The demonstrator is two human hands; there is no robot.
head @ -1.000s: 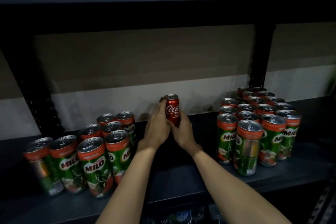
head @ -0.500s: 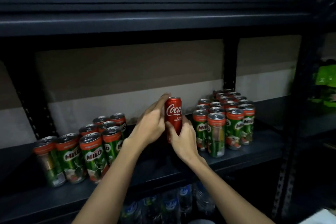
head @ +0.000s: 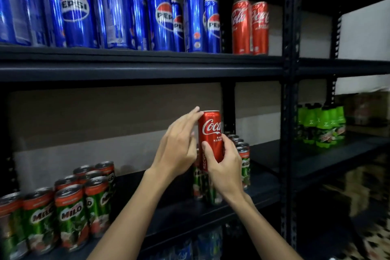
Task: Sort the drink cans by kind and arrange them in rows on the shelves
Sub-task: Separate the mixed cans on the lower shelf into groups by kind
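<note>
Right hand [head: 224, 167] grasps red Coca-Cola can [head: 210, 133] low on body, can upright, raised above middle shelf [head: 263, 179]. Left hand [head: 179, 145] released, fingers straight, fingertips touching can's top edge. Milo cans [head: 69, 207] grouped left on middle shelf, more behind right hand. Upper shelf [head: 137, 65]: Pepsi cans [head: 118, 12], two Coca-Cola cans [head: 250, 27] at right end. Green bottles [head: 320, 124] on neighbouring rack, right.

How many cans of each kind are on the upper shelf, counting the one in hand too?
Pepsi cans: 11 in view on the upper shelf; the row runs off the left edge
Coca-Cola cans on that shelf: 2
held Coca-Cola can, gripped by the right hand: 1
Total: 14
</note>
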